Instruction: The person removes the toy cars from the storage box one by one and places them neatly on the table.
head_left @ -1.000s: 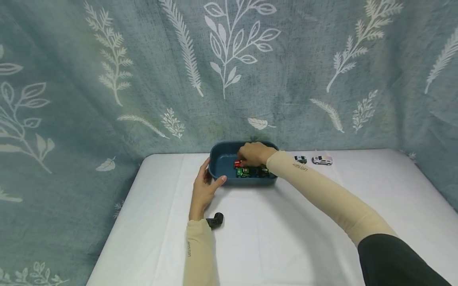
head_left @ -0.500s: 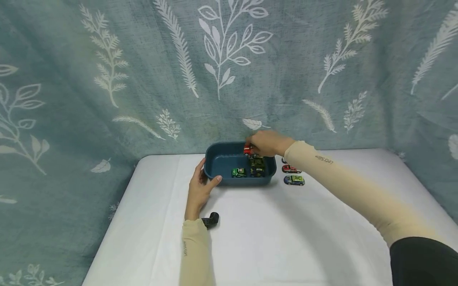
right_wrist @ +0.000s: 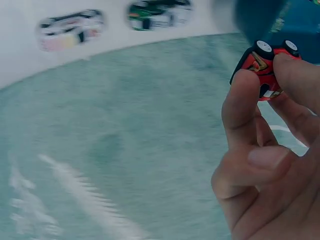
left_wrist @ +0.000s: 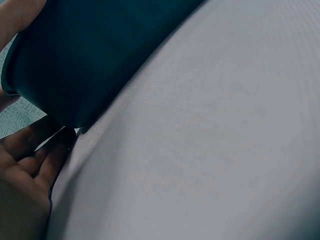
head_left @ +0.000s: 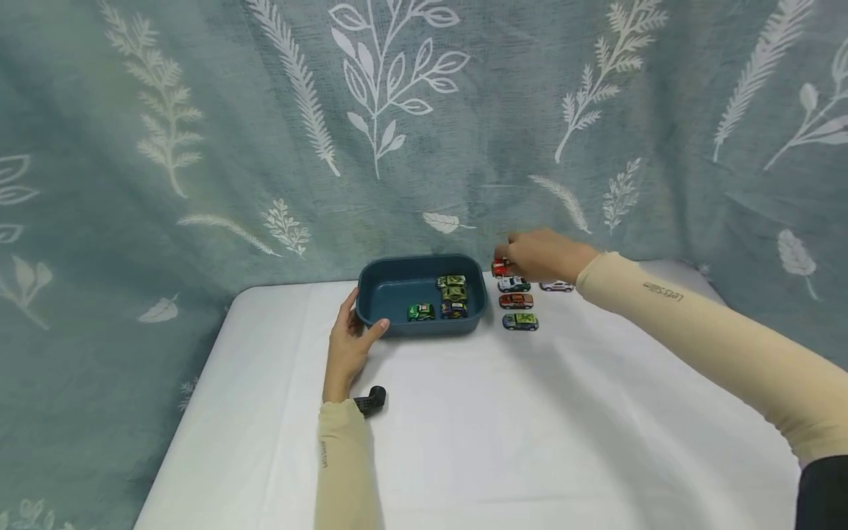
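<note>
My right hand [head_left: 548, 254] pinches a small red toy car [right_wrist: 266, 65] between thumb and fingertips, raised near the table's back edge, just right of the blue plastic tub [head_left: 417, 329]. My left hand [head_left: 344, 353] grips the tub's left end, its thumb on the front rim and its fingers around the side. Inside the tub, a green toy car [head_left: 420, 312] sits beside a column of camouflage and dark toy cars [head_left: 454, 294]. Right of the tub, a green-and-white car [head_left: 514, 284], a red-orange car [head_left: 516, 300] and a yellow-green car [head_left: 520, 322] form a column.
A white toy car [right_wrist: 71, 29] stands to the right of that column, partly behind my right hand in the head view. A patterned curtain [head_left: 397, 184] hangs right behind the white-covered table [head_left: 464, 427]. A black wrist camera [head_left: 372, 400] is strapped to my left wrist.
My right hand has lifted the red car out of the tub and carried it right, over the rim. The left hand stays on the tub. The head view has turned right.
</note>
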A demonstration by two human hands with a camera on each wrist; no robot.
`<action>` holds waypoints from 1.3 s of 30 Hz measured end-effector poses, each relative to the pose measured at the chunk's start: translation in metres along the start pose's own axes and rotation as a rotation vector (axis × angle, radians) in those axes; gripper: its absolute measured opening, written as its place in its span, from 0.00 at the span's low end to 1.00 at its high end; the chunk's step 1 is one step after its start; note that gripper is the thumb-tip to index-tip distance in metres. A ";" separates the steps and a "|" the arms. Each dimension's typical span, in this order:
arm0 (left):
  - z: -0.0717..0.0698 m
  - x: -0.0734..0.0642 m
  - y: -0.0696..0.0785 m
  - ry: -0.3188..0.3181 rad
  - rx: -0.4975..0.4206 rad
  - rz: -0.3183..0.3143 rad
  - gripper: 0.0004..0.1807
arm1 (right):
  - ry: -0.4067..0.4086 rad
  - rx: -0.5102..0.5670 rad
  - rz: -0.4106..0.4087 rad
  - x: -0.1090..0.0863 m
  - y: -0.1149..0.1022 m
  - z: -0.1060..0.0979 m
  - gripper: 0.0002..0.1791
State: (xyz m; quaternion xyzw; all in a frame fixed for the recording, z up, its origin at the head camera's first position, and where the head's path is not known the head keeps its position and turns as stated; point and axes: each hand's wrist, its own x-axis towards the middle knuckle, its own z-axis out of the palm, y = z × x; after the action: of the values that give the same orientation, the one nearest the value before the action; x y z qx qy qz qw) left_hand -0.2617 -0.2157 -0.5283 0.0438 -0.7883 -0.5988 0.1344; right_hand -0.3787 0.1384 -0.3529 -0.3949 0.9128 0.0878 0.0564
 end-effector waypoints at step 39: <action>-0.001 0.002 -0.003 -0.011 -0.015 0.014 0.48 | 0.131 0.115 0.165 -0.060 0.060 0.131 0.20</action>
State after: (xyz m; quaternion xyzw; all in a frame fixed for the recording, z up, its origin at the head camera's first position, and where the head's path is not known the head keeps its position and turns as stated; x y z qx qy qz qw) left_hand -0.2633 -0.2180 -0.5304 0.0341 -0.7848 -0.6040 0.1347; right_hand -0.3767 0.2483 -0.4642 -0.3192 0.9475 0.0135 0.0118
